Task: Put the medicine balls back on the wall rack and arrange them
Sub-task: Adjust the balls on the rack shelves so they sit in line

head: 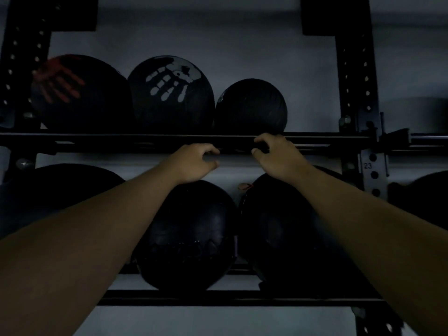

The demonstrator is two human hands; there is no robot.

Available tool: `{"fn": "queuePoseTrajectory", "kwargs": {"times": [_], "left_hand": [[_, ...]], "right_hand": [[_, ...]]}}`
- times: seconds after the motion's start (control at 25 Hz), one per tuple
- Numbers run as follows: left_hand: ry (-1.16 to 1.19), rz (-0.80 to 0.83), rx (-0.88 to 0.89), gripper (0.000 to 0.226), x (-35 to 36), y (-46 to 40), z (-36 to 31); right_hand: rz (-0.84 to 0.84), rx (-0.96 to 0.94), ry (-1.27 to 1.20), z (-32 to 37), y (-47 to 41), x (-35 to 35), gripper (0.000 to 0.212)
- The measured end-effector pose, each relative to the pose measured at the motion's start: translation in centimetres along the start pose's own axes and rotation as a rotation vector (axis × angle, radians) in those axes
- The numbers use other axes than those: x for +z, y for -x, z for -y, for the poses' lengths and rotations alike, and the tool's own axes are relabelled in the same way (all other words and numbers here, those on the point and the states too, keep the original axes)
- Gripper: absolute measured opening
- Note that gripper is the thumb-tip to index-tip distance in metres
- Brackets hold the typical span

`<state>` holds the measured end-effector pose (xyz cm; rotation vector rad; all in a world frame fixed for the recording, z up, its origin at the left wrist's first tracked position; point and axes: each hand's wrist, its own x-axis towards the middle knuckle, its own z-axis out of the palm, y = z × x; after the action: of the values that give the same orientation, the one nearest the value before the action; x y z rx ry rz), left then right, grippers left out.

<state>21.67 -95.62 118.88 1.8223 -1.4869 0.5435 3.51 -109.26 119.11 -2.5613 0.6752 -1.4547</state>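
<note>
Three black balls are seated on the rack's upper shelf (145, 138): a red-handprint ball (80, 93) at upper left, a white-handprint ball (171, 95) beside it, and a plain ball (251, 106) at centre. Further balls (186, 234) are held on the lower shelf. "23" is printed on the right post (368, 166). The left hand (196, 162) and right hand (276, 154) are curled loosely, empty, before the upper rail.

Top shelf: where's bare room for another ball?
Free: the top rail between the small black ball and the right upright. Crowded: leftward, the white-handprint ball and red-handprint ball sit packed together. Both hands hover below, empty.
</note>
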Motion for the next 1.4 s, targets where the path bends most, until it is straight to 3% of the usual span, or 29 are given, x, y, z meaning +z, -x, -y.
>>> {"fn": "queuePoseTrajectory", "kwargs": {"times": [0.16,0.32,0.44,0.64,0.8,0.92,1.16,1.28,1.4], "left_hand": [[0.128,0.092,-0.001,0.044,4.8,2.5,-0.5],[0.207,0.191,0.017,0.052,10.7,3.5,-3.8],[0.283,0.164,-0.126,0.078,15.6,3.6,-7.1],[0.362,-0.015,-0.323,0.128,21.6,4.2,-12.2],[0.37,-0.289,-0.281,0.114,23.4,3.9,-12.1],[0.329,-0.354,-0.307,0.103,24.0,2.7,-12.1],[0.387,-0.011,-0.205,0.09,17.3,-3.0,-8.5],[0.413,-0.225,-0.158,0.072,20.1,-1.6,-9.4],[0.433,-0.477,-0.134,0.082,23.9,3.4,-10.0]], "right_hand": [[0.057,0.178,0.291,-4.4,4.8,-1.5,0.05],[0.152,0.284,0.476,-9.2,7.4,-3.4,0.068],[0.124,0.275,0.383,-11.4,7.6,-3.1,0.077],[0.058,0.218,0.275,-15.0,5.9,-3.9,0.081],[0.063,0.195,0.088,-17.4,4.4,-4.4,0.091],[0.075,0.221,0.042,-18.1,3.1,-4.3,0.092],[0.097,0.447,0.17,-15.5,1.5,-3.2,0.097],[0.118,0.388,0.192,-16.8,1.9,-4.0,0.1],[0.147,0.22,-0.041,-19.8,2.1,-5.4,0.083]]}}
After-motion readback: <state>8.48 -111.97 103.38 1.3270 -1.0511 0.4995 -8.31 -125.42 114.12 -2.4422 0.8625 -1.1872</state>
